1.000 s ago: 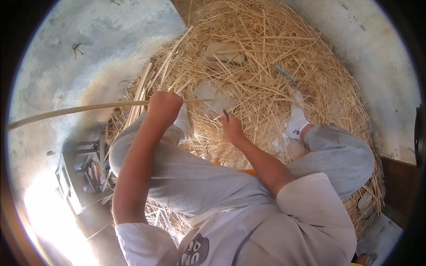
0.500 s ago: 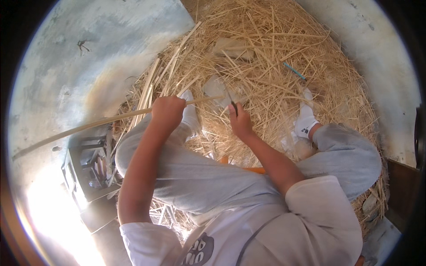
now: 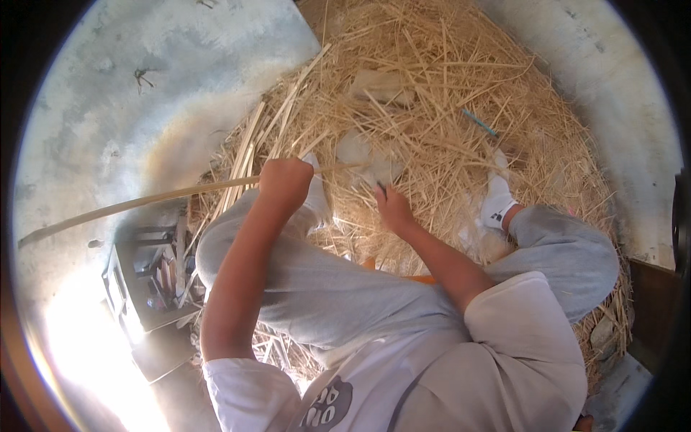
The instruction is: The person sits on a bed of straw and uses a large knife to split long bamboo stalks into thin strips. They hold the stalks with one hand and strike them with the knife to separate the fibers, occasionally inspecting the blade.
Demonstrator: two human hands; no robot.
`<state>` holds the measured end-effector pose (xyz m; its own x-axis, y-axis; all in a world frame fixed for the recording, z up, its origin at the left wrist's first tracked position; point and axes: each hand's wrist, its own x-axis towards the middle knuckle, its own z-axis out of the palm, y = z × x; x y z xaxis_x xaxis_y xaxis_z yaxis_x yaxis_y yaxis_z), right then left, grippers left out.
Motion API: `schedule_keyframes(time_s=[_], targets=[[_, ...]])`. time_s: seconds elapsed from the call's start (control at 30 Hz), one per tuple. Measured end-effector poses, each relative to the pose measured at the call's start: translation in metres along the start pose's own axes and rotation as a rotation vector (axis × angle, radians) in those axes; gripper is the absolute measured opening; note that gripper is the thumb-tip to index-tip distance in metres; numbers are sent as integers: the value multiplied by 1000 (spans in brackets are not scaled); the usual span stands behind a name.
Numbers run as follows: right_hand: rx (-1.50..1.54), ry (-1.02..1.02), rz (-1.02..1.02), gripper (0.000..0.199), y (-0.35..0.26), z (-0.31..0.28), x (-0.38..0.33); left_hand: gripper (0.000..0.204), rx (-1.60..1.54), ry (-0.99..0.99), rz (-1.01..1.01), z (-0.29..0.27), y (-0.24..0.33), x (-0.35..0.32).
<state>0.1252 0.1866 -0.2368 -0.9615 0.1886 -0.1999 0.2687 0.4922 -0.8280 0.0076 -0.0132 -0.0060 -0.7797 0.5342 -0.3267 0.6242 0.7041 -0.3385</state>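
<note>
A long, pale bamboo strip (image 3: 144, 201) runs from the far left past my left hand (image 3: 286, 183), which is closed around it near its right end. The strip's thin tip (image 3: 344, 167) reaches out over the straw. To the right of that tip, my right hand (image 3: 395, 207) is closed on a knife (image 3: 382, 189) with a dark handle. The knife's blade is blurred and barely shows against the grey slab (image 3: 354, 148) behind it. My hands are a short way apart, between my spread legs.
Straw-like shavings and strips (image 3: 432, 93) cover the floor ahead. More long strips (image 3: 252, 137) lie at the left by the wall (image 3: 180, 86). A thin blue stick (image 3: 479, 122) rests on the shavings. A grey open-framed box (image 3: 155, 317) stands at lower left.
My left hand has shifted slightly right with the bamboo strip. My right hand has drawn a little back toward me, and the knife's blade, seen before, is now blurred.
</note>
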Motion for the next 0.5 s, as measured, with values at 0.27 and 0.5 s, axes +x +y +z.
schedule_keyframes(time_s=[0.27, 0.5], targets=[[151, -11, -14, 51, -54, -29, -3, 14, -47, 13, -25, -1, -2, -1], [-37, -168, 237, 44, 7, -13, -22, 12, -31, -55, -43, -25, 8, -1]])
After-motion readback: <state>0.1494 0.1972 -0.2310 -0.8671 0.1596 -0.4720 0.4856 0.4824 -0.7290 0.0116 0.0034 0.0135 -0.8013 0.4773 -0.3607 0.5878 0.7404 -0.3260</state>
